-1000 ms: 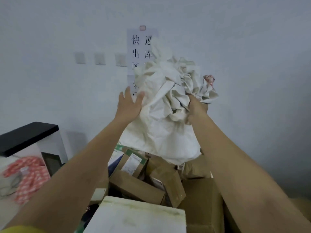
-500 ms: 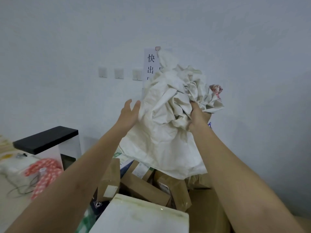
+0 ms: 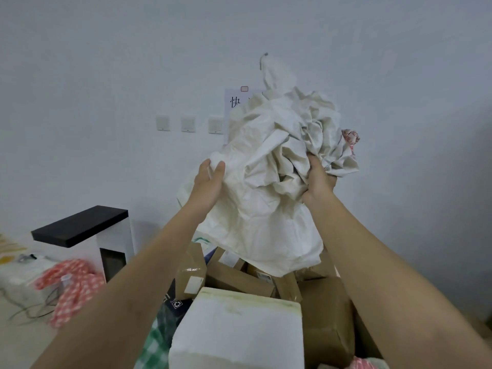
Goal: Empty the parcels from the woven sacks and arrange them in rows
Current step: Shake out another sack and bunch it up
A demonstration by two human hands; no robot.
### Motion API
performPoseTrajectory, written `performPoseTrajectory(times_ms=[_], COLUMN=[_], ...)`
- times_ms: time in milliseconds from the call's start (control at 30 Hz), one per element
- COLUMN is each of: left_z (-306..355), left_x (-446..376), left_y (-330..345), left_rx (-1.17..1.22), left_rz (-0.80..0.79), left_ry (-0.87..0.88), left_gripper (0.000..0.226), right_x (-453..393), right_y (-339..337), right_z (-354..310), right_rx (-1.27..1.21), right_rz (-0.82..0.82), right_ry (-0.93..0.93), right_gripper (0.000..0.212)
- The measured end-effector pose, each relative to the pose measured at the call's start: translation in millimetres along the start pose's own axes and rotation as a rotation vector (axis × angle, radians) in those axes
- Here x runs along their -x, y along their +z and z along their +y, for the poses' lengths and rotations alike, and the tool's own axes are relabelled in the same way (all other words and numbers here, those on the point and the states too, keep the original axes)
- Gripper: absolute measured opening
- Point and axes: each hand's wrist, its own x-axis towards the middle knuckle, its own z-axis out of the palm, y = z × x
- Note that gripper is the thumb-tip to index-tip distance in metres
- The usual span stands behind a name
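At the far left of the frame I note a red-and-white patterned cloth lying blurred on a pale surface, with thin dark cables just beside it. Behind it stands a white cabinet with a black top. On the wall above, left of centre, I see three white switch plates in a row, and next to them a paper notice with printed characters, partly covered by the sack.

My left hand is raised at centre frame, fingers extended and pressed flat against the left side of the white woven sack; it does not curl round the fabric. The sack is held up in mid-air at the centre, crumpled and bunched at the top, its lower part hanging just above the parcels. A scrap of red-printed material shows at its upper right edge. My right hand grips a bunch of the sack's fabric on the right side, fingers buried in the folds.

Below the sack, in the lower centre, lies a heap of brown cardboard parcels, several bearing white labels, tilted at different angles. In front of them sits a white foam box, touching a larger brown carton on its right. A green checked item shows at the foam box's left.
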Motion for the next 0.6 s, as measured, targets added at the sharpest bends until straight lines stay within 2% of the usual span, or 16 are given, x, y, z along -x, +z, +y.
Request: performPoseTrajectory(times_ms=[200,333,500,600], left_z=[16,30,48,63], left_x=[30,44,61,73], left_y=[9,28,68,109], left_rx=[0.037,0.053,0.121,0.167], left_rz=[-0.056,-0.095,-0.133,-0.143], left_ry=[0.021,0.026,0.03,0.056], left_gripper=[0.065,0.063,0.061,0.059], right_x=[23,21,11,-4], right_y=[-26,-46,-73,-103], right_z=[-21,-39,-70,-101], right_rx=[0.019,0.041,0.02,0.032], right_rz=[-0.005,-0.016,-0.053,-0.112], right_ry=[-0.012,-0.037,-0.095,-0.108], right_gripper=[0.058,0.043,0.045,0.061])
